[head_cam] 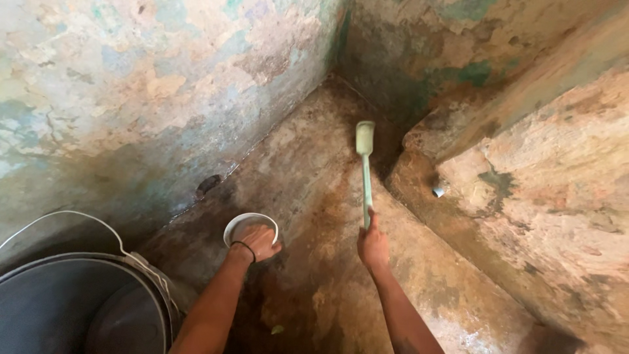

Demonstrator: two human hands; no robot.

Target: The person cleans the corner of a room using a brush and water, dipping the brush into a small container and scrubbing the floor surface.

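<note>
I see my right hand (373,248) closed around a pale green long-handled plastic brush (365,167), its head pressed to the stained wet concrete floor (314,170) near the corner. My left hand (257,241) grips a small white bowl (247,221), held low beside a grey metal bucket (78,301).

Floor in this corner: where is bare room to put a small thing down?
Bare floor lies between the left wall and the brush, up to the corner. Another bare strip runs right of the right hand, along the ledge. It is crowded at lower left: the bucket and the left hand with its white bowl.
</note>
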